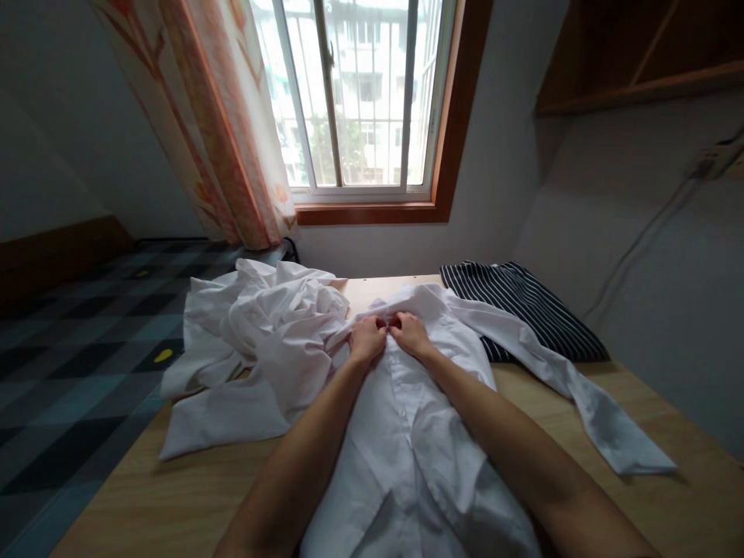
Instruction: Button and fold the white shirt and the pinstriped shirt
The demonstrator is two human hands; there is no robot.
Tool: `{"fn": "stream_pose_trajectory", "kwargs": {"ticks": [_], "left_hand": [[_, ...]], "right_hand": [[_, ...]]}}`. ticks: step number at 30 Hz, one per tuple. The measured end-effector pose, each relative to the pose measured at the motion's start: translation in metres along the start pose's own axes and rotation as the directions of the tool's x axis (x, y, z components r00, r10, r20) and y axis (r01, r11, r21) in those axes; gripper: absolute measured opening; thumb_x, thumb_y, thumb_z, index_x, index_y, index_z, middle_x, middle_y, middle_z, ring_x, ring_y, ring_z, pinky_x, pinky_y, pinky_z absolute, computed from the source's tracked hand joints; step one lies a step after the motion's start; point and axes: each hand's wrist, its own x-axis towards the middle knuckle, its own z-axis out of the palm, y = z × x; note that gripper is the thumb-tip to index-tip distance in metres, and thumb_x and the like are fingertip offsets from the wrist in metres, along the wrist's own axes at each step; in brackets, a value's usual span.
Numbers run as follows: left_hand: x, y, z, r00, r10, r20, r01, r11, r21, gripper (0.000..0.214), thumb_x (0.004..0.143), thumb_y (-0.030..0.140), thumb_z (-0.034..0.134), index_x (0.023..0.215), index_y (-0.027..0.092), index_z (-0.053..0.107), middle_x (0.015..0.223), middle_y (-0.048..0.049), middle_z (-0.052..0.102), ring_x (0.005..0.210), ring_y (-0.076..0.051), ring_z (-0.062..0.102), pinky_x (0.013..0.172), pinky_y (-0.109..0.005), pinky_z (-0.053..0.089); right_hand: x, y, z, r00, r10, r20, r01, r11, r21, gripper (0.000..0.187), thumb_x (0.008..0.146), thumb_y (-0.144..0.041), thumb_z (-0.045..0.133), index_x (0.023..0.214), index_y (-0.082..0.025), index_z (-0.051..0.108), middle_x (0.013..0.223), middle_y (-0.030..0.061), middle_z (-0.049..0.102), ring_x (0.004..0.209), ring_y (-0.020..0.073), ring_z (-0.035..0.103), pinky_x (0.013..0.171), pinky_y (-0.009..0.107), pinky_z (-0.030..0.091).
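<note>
A white button-up shirt [407, 449] lies front up on the wooden table [191, 496], its collar at the far end and one sleeve [558, 372] stretched out to the right. My left hand [367, 338] and my right hand [410, 333] sit side by side near the collar. Both pinch the shirt's front placket with closed fingers, thumbs almost touching. My forearms run over the shirt's body toward me.
A heap of crumpled white clothes [256, 333] lies left of the shirt. A folded dark striped garment [523, 306] rests at the table's far right. A bed with a checkered cover [70, 349] is on the left, a window [354, 93] and curtain [221, 132] behind.
</note>
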Motion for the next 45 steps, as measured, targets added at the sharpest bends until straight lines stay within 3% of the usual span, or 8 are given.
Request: {"fn": "stream_pose_trajectory", "kwargs": {"ticks": [7,12,19,25,33,41,45], "left_hand": [[-0.005,0.002,0.008,0.996,-0.023,-0.090,0.018,0.998,-0.055,0.025,0.079,0.016,0.056,0.101,0.016,0.066,0.102,-0.0105,0.071,0.096,-0.025,0.065,0.084,-0.034,0.047],[-0.006,0.003,0.013,0.989,-0.070,-0.128,0.045,0.981,-0.190,0.022,0.081,0.020,0.057,0.100,0.017,0.068,0.099,-0.0093,0.072,0.095,-0.024,0.065,0.084,-0.033,0.046],[-0.003,-0.007,0.018,0.966,0.119,-0.229,-0.212,0.874,-0.438,0.013,0.082,0.019,0.059,0.081,0.015,0.070,0.079,-0.0051,0.072,0.074,-0.016,0.064,0.073,-0.026,0.046],[0.000,-0.009,0.018,0.967,0.110,-0.229,-0.205,0.870,-0.448,0.012,0.082,0.018,0.058,0.078,0.014,0.068,0.075,-0.0048,0.070,0.072,-0.016,0.062,0.070,-0.026,0.044],[-0.004,-0.001,0.018,0.968,0.094,-0.234,-0.198,0.859,-0.472,0.009,0.080,0.019,0.061,0.075,0.014,0.068,0.074,-0.0042,0.069,0.071,-0.016,0.062,0.071,-0.027,0.045],[-0.006,0.000,0.021,0.973,0.089,-0.215,-0.212,0.718,-0.663,0.010,0.081,0.020,0.056,0.085,0.016,0.064,0.074,-0.0027,0.069,0.070,-0.016,0.063,0.068,-0.026,0.047],[-0.006,-0.001,0.023,0.972,0.085,-0.218,-0.211,0.725,-0.655,0.007,0.077,0.018,0.058,0.083,0.016,0.060,0.071,-0.0018,0.066,0.066,-0.015,0.062,0.066,-0.026,0.047]], "right_hand": [[-0.007,0.003,0.006,0.999,0.017,-0.029,-0.018,1.000,-0.024,0.017,0.090,-0.026,0.051,0.094,-0.018,0.065,0.105,0.0109,0.067,0.100,0.0252,0.057,0.087,0.035,0.038],[-0.010,0.006,0.006,0.992,-0.009,-0.126,0.027,0.990,0.137,0.012,0.089,-0.024,0.053,0.088,-0.018,0.063,0.098,0.0086,0.066,0.096,0.0221,0.057,0.086,0.033,0.039],[-0.013,0.010,0.007,0.979,-0.029,-0.202,0.096,0.938,0.333,0.008,0.086,-0.023,0.055,0.083,-0.019,0.062,0.089,0.0049,0.065,0.088,0.0194,0.057,0.084,0.032,0.041],[-0.014,0.011,0.009,0.977,-0.014,-0.213,0.092,0.927,0.363,0.008,0.084,-0.022,0.056,0.082,-0.020,0.063,0.088,0.0052,0.066,0.085,0.0193,0.057,0.083,0.032,0.041],[-0.014,0.008,0.012,0.966,0.089,-0.243,0.001,0.938,0.347,0.010,0.084,-0.026,0.056,0.080,-0.020,0.064,0.086,0.0051,0.068,0.085,0.0213,0.059,0.083,0.034,0.040],[-0.006,0.019,0.010,0.981,0.055,-0.185,0.075,0.773,0.630,0.014,0.080,-0.031,0.054,0.076,-0.021,0.064,0.073,0.0010,0.067,0.073,0.0184,0.059,0.075,0.030,0.045],[-0.006,0.019,0.010,0.983,0.020,-0.184,0.120,0.692,0.712,0.018,0.078,-0.034,0.055,0.079,-0.020,0.066,0.077,0.0020,0.069,0.075,0.0188,0.060,0.076,0.031,0.047]]}}
